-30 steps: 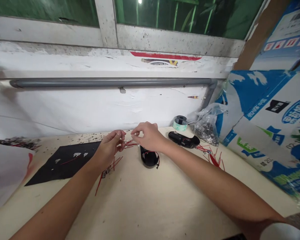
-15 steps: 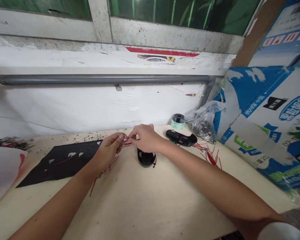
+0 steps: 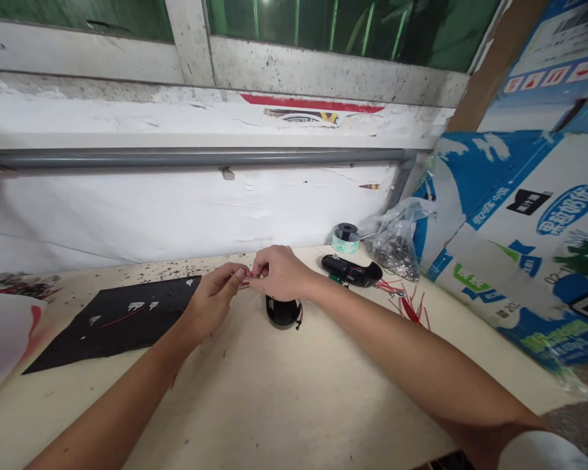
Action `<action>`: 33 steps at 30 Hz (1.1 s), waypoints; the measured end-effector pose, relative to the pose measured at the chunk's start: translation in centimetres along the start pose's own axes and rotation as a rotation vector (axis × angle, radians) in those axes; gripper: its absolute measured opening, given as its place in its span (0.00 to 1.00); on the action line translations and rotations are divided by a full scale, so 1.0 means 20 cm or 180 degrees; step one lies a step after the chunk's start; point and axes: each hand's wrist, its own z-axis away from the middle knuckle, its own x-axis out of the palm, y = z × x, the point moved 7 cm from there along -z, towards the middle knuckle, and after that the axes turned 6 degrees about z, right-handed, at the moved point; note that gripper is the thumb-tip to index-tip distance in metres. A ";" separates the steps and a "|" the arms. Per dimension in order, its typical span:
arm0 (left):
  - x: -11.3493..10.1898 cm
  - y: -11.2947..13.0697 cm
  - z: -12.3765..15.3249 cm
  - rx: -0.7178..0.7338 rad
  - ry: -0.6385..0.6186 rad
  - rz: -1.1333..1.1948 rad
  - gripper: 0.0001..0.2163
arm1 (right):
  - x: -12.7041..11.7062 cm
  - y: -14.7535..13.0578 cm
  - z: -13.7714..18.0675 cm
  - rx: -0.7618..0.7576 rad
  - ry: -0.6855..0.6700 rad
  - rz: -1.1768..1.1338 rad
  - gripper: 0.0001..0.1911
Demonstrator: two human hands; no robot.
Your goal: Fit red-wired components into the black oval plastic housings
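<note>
My left hand [image 3: 214, 297] and my right hand [image 3: 277, 271] meet fingertip to fingertip above the beige table [image 3: 284, 405], both pinching a thin red wire [image 3: 245, 283] between them. Just under my right hand lies a round black plastic housing [image 3: 283, 312] with red wire in it. More red wire shows beneath my left forearm.
A black mat [image 3: 112, 320] with small white bits lies to the left. A second black housing [image 3: 351, 270], a tape spool [image 3: 345, 238], a clear bag of small metal parts [image 3: 396, 245] and loose red wires [image 3: 409, 307] sit at back right. Printed cartons [image 3: 524, 235] wall the right side.
My hands have closed together, the pinching fingertips now touching. The view has shifted slightly, so everything sits a little further left in the frame.
</note>
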 end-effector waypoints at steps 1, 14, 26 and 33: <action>0.00 0.00 0.00 0.0039 0.0051 -0.0005 0.17 | 0.00 0.01 0.00 0.0023 0.0021 -0.0034 0.09; -0.01 0.03 0.06 0.0508 0.0426 -0.0192 0.07 | 0.00 -0.02 0.02 -0.0474 0.0195 0.0680 0.11; -0.01 0.01 0.05 0.0301 0.0182 0.0652 0.08 | 0.02 0.01 0.01 -0.0146 -0.0081 -0.0785 0.03; 0.01 0.05 0.07 0.0517 0.0125 0.0344 0.12 | 0.02 0.11 -0.02 0.0211 -0.0012 -0.1356 0.07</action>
